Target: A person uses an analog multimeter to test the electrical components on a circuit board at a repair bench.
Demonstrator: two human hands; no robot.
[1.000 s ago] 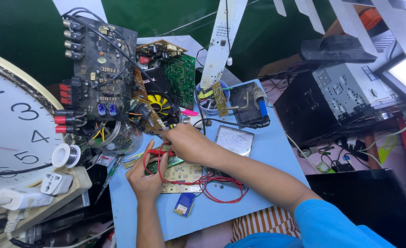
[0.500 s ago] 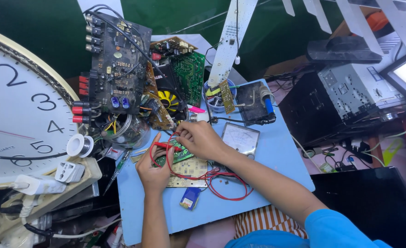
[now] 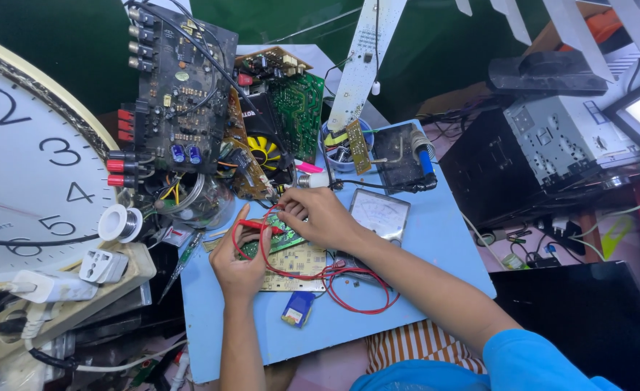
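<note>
A small green circuit board (image 3: pixel 280 239) is held over the blue counter (image 3: pixel 435 246), just above a pale, larger board (image 3: pixel 294 261) that lies flat beneath it. The left hand (image 3: pixel 239 264) is curled about the green board's left end, with a red clip or probe (image 3: pixel 251 225) pinched under the thumb. The right hand (image 3: pixel 318 217) is pressed down on the board's upper edge, its fingers bent together; whether anything is pinched in them cannot be told.

Red wire (image 3: pixel 349 286) is looped loosely from the hands across the pale board and toward the meter (image 3: pixel 378 215) beside the right wrist. A snag is judged likely here: if the green board is lifted or turned, the loops could be dragged and the clip pulled off its point. A short could also be caused if the bare clip is let slip across neighbouring solder points. The soldering iron (image 3: pixel 421 156) is parked near the right forearm and could be knocked.

The green board looks thin, rigid and narrow, mostly hidden by the fingers.
</note>
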